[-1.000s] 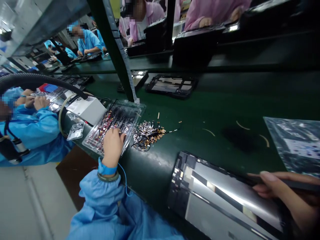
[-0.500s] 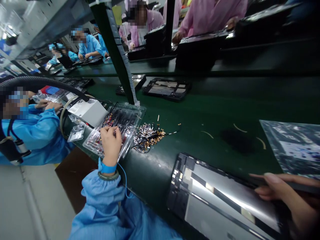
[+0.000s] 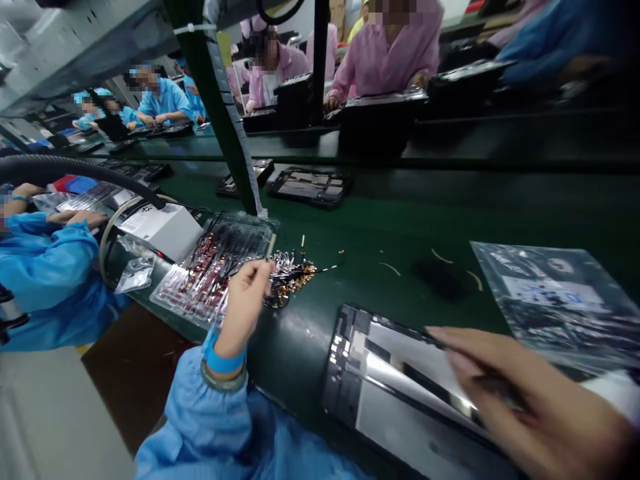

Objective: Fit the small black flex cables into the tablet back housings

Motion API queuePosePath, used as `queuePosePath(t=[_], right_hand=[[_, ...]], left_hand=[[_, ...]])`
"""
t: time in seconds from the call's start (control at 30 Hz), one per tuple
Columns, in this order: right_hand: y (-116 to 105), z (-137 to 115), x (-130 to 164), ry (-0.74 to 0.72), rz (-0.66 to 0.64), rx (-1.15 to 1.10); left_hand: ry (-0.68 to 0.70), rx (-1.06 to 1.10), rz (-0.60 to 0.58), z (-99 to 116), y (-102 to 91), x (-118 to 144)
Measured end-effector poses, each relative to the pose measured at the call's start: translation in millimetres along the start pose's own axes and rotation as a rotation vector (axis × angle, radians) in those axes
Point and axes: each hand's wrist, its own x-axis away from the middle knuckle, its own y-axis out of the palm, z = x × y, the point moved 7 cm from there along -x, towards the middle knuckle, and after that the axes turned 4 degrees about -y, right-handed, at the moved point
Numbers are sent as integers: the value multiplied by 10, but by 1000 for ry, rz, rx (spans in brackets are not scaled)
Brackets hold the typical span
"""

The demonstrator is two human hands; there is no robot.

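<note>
My left hand (image 3: pixel 247 293) pinches a thin pale strip (image 3: pixel 271 245) that points upward from the fingertips. It is over the right edge of a clear plastic tray (image 3: pixel 163 290) with many small red and dark parts, beside a pile of small gold and silver-ended cables (image 3: pixel 300 273). My right hand (image 3: pixel 530 387), somewhat blurred, is closed around a dark slim tool (image 3: pixel 500 393), whose exact kind I cannot make out. Under that hand lies an opened phone or tablet body (image 3: pixel 400 407), with a silver inside and black frame; its lower right part is hidden.
On the green bench, a clear bag (image 3: pixel 555 293) of parts lies at the right, near loose pale strips (image 3: pixel 390 268). More device bodies (image 3: pixel 310 187) lie behind a dark post (image 3: pixel 233 107). A white box (image 3: pixel 160 230) stands left; co-workers sit left and opposite.
My left hand has risen from over the tray, moving right, and a pale strip now shows in its fingers. My right hand has moved left, farther over the device body. The camera view has shifted.
</note>
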Motion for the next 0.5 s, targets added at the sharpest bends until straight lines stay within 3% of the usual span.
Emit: queuePosePath(t=[0.1,0.2,0.4,0.5], right_hand=[[103,-366,-166,-194,6,17],[171,-537,-241,-267,65,141],[246,-573,-192,-305,72,292],[196,-507,-190,-231,63,180]], left_hand=[[-41,99,-254,148,465,323],[-13,107,-406,311,767,647],[473,-85,-367,642,877,1028],[520,-156,-392,647,875,1016]])
